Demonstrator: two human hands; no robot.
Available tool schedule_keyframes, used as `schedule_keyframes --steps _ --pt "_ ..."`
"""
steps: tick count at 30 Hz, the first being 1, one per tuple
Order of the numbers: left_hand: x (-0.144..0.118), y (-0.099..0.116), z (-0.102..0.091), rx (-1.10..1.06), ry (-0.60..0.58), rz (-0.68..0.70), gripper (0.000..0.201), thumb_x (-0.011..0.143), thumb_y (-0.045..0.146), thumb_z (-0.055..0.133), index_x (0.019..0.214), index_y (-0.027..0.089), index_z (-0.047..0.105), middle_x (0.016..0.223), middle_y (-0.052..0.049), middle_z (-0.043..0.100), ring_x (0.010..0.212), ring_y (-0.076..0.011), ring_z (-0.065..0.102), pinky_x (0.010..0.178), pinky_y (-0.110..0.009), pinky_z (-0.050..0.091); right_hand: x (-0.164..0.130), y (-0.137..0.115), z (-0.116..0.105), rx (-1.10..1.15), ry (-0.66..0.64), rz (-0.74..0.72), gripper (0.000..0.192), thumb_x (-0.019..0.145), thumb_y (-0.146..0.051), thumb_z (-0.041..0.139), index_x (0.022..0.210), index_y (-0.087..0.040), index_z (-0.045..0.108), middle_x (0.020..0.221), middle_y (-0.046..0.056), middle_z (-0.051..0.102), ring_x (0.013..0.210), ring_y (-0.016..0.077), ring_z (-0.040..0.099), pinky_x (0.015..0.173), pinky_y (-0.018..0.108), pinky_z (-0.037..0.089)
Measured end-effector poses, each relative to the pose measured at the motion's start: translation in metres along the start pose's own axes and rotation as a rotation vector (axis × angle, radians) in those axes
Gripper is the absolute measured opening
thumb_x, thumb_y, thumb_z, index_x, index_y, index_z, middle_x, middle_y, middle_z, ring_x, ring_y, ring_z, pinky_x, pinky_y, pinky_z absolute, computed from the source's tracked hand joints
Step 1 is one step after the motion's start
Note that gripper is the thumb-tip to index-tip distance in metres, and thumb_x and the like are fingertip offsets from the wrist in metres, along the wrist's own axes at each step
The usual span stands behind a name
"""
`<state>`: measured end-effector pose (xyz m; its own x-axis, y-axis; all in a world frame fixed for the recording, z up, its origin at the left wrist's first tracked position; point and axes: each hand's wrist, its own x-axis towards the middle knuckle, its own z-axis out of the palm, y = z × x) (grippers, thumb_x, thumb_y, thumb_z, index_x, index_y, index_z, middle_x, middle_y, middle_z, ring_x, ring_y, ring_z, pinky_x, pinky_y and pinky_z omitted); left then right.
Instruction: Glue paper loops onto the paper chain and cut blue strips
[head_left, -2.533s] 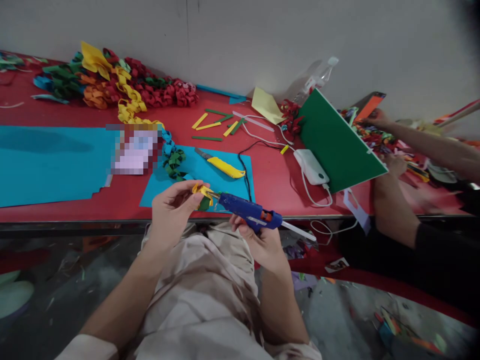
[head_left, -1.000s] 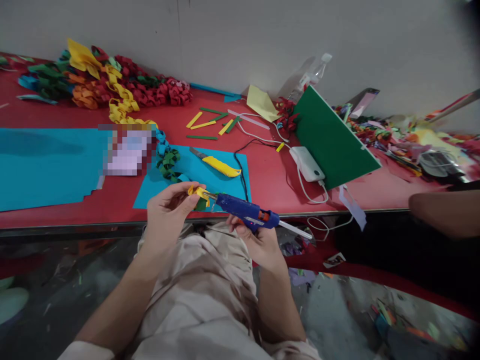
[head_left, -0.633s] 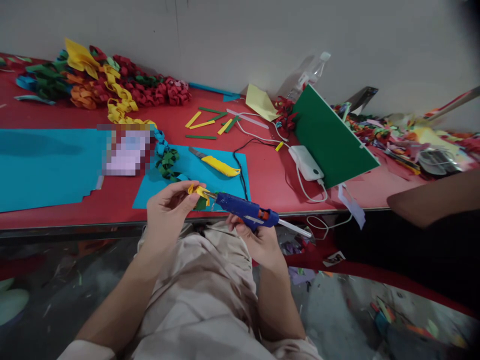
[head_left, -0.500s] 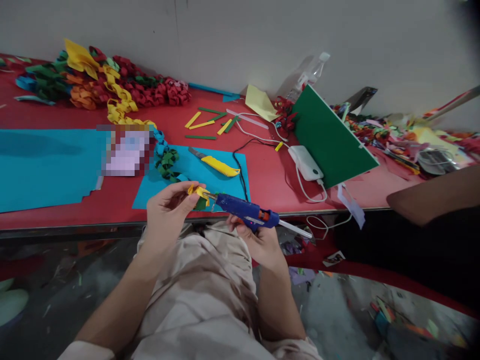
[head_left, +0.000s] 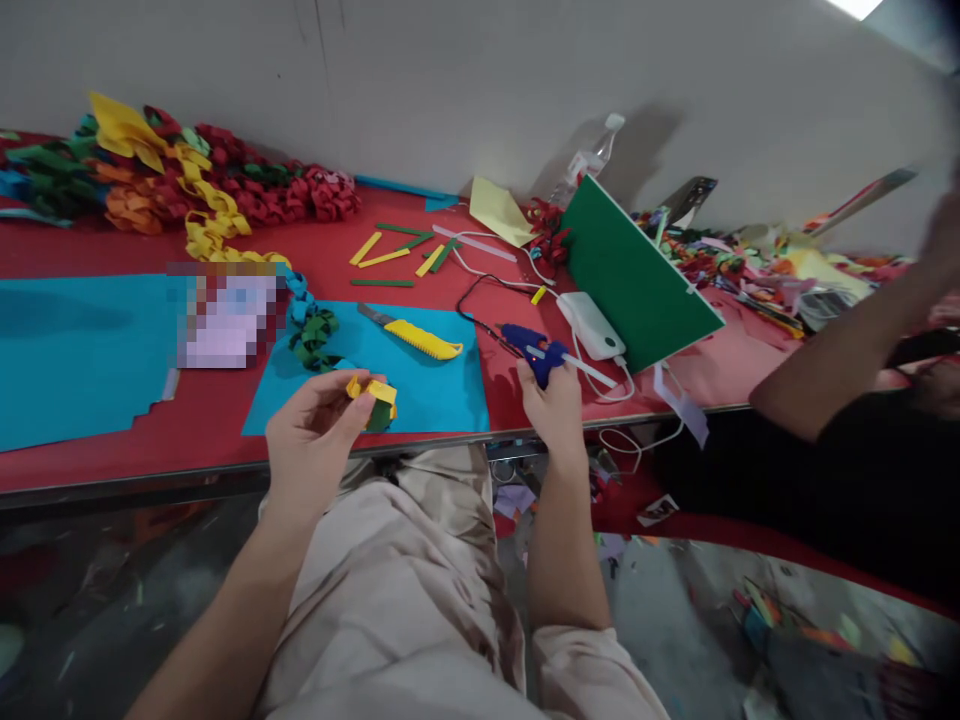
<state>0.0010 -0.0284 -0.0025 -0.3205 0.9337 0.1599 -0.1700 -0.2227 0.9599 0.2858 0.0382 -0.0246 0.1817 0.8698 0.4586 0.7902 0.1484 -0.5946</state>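
My left hand (head_left: 311,440) pinches a small folded paper piece (head_left: 373,397), yellow with a green part, above the front edge of the red table (head_left: 525,385). My right hand (head_left: 553,410) grips the handle of a blue glue gun (head_left: 534,348), reached out over the table to the right of a blue paper sheet (head_left: 427,385). The gun's nozzle points left, and its black cord (head_left: 480,310) runs back across the table. The two hands are well apart.
A yellow utility knife (head_left: 412,336) lies on the blue sheet. Behind it are paper strips (head_left: 390,250), a heap of coloured paper chains (head_left: 187,185), a white power bank (head_left: 591,325) and a tilted green board (head_left: 634,275). Another person's arm (head_left: 840,350) is at the right.
My right hand has carried the glue gun away from the paper piece, right and forward onto the table. My left hand dropped slightly with the paper. The other person's arm rose.
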Motion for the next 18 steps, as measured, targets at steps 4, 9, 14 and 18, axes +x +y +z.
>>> schedule_keyframes --steps 4,9,14,18 --pt "0.0 0.001 0.0 -0.008 -0.014 0.007 0.025 0.083 0.037 0.085 0.101 0.022 0.077 0.101 -0.005 0.081 0.095 -0.0212 0.078 0.083 -0.031 0.067 0.005 0.013 0.004 -0.081 -0.107 -0.085 0.051 0.099 -0.06 0.051 0.109 -0.014 0.07 0.115 0.021 0.065 0.112 0.036 0.06 0.1 0.056 0.049" --pt "-0.001 0.003 0.002 -0.018 -0.013 0.005 0.024 0.084 0.035 0.085 0.103 0.023 0.077 0.102 -0.005 0.081 0.094 -0.0199 0.078 0.08 -0.028 0.067 -0.015 0.0 -0.015 -0.2 -0.131 -0.005 0.059 0.095 -0.067 0.056 0.121 -0.015 0.063 0.129 0.026 0.059 0.126 0.0445 0.052 0.102 0.069 0.043" --pt "-0.003 0.006 0.003 0.063 -0.023 0.035 0.029 0.084 0.041 0.084 0.104 0.022 0.076 0.101 -0.006 0.08 0.091 -0.0195 0.077 0.074 -0.026 0.065 -0.069 -0.069 -0.03 0.152 0.317 -0.108 0.019 0.097 -0.041 0.067 0.095 -0.025 0.056 0.096 0.01 0.059 0.097 0.0293 0.06 0.092 0.05 0.05" --pt "-0.003 0.007 -0.001 0.077 -0.024 -0.002 0.027 0.085 0.04 0.083 0.105 0.023 0.076 0.103 -0.005 0.08 0.09 -0.0188 0.077 0.072 -0.025 0.064 -0.074 -0.128 -0.01 0.492 -0.168 -0.223 0.022 0.095 -0.034 0.071 0.113 -0.027 0.063 0.115 0.009 0.067 0.11 0.0262 0.064 0.094 0.043 0.054"
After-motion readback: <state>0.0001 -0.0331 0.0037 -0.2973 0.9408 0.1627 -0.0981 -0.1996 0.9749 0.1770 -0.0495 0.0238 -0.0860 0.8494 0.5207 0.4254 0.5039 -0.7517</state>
